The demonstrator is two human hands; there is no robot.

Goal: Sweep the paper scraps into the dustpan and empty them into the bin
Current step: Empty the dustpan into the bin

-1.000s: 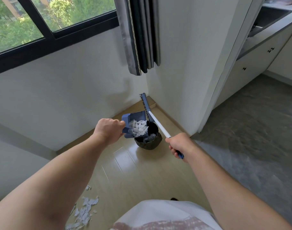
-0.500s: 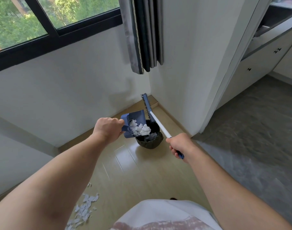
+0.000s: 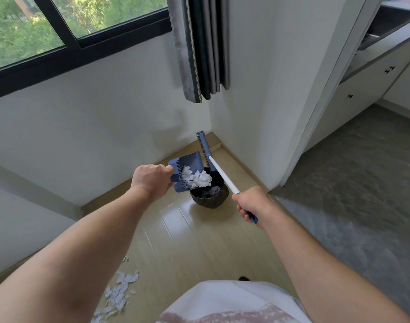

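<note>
Paper scraps (image 3: 195,179) were heaped in dustpan (image 3: 192,160), tilted over bin (image 3: 211,203), handle clenched by left grip (image 3: 150,180); broom (image 3: 222,177) clasped by right grip (image 3: 250,205).

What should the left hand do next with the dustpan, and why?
Probably tip the dustpan further: the left hand holds it tilted over the bin, yet a heap of scraps sits at its lip. The right hand grips the broom.
</note>
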